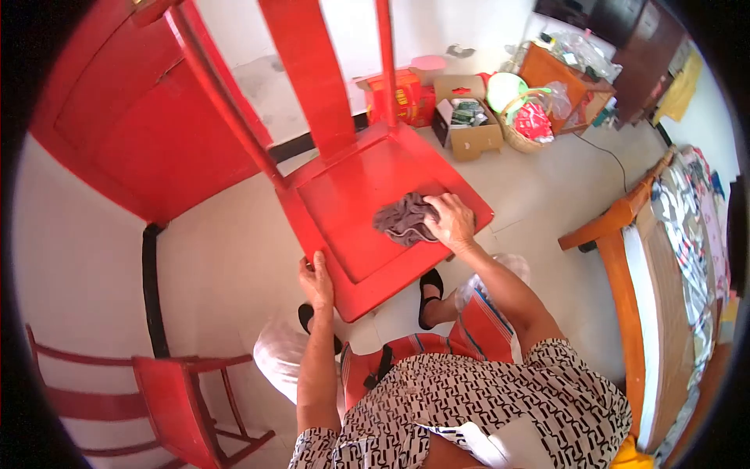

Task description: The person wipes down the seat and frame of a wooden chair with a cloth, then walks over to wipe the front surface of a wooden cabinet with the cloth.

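Observation:
A red wooden chair (363, 187) stands upright before me, its seat toward my body and its tall back rising at the top of the view. My left hand (317, 283) grips the left edge of the seat, thumb on top and the other fingers at the side, partly hidden. On the seat's right part, my right hand (451, 222) is closed on a crumpled dark brown cloth (406, 220), pressing it to the red surface. Some of the right fingertips are hidden in the cloth's folds.
A second red chair (168, 402) is at the lower left. By the far wall are a cardboard box (475, 143), a red box (408, 99) and a wicker basket (522, 141). A wooden bed frame (617, 313) runs along the right. A red door (133, 117) is at the left.

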`<action>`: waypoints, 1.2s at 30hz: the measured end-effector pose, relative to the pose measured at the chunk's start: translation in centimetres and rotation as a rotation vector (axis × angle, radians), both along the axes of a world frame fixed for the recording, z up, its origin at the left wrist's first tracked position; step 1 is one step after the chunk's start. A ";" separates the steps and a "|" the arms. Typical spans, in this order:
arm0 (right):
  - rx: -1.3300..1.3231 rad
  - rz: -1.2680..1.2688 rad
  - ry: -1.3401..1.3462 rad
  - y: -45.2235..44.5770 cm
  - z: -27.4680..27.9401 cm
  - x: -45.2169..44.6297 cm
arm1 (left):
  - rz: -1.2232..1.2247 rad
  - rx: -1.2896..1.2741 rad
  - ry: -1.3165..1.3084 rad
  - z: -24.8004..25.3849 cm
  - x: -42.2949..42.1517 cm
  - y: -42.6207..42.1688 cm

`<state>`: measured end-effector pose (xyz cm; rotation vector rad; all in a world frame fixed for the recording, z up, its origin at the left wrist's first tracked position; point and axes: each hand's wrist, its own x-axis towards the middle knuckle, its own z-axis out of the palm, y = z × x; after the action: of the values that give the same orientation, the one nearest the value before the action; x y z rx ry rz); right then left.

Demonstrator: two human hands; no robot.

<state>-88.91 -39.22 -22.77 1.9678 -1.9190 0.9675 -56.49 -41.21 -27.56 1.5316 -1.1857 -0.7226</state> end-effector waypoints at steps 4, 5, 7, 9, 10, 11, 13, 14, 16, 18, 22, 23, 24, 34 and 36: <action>-0.017 0.000 -0.053 -1.6 0.5 0.5 | -0.108 -0.073 0.164 -2.2 1.7 -4.0; 0.015 -0.016 -0.065 -1.8 0.5 0.6 | -0.125 -0.072 0.136 -2.8 2.4 -5.0; -0.032 -0.025 -0.077 -3.0 -0.3 0.8 | -0.149 -0.059 0.078 -2.9 2.8 -6.2; -0.030 -0.018 -0.098 -3.3 -0.7 1.3 | -0.148 -0.049 0.019 -2.0 3.2 -6.6; -0.024 -0.015 -0.105 -3.7 -0.7 1.5 | -0.141 -0.047 -0.040 -2.1 3.5 -7.1; -0.022 -0.024 -0.107 -3.8 -0.7 1.7 | -0.128 -0.047 -0.100 -2.1 3.9 -7.7; -0.011 -0.038 -0.103 -4.1 -0.7 2.2 | -0.119 -0.022 -0.177 -2.2 4.3 -8.5; -0.012 -0.040 -0.105 -4.4 -0.6 2.3 | -0.119 -0.026 -0.178 -2.2 4.4 -8.9; -0.008 -0.042 -0.108 -4.7 -0.9 2.5 | -0.116 -0.028 -0.180 -1.4 4.3 -9.0; -0.018 -0.051 -0.103 -5.1 -1.0 2.9 | -0.084 -0.029 -0.236 -2.5 5.0 -10.3; 0.016 -0.049 -0.118 -5.8 -1.1 3.3 | -0.072 -0.070 -0.332 -0.6 4.6 -10.6; 0.012 -0.049 -0.122 -5.9 -1.1 3.5 | -0.080 -0.066 -0.340 -0.4 4.6 -10.7; 0.005 -0.049 -0.124 -6.1 -1.0 3.6 | -0.080 -0.107 -0.338 -0.9 4.9 -11.3; -0.020 -0.046 -0.122 -6.7 -1.3 4.3 | -0.108 -0.072 -0.402 -0.5 5.8 -13.2; -0.024 -0.046 -0.123 -7.0 -1.3 4.5 | -0.087 -0.077 -0.442 -0.1 5.6 -13.2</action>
<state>-84.43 -46.23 -24.11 1.8825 -1.9976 1.1173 -50.88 -54.37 -27.63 1.6304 -1.5946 -0.3946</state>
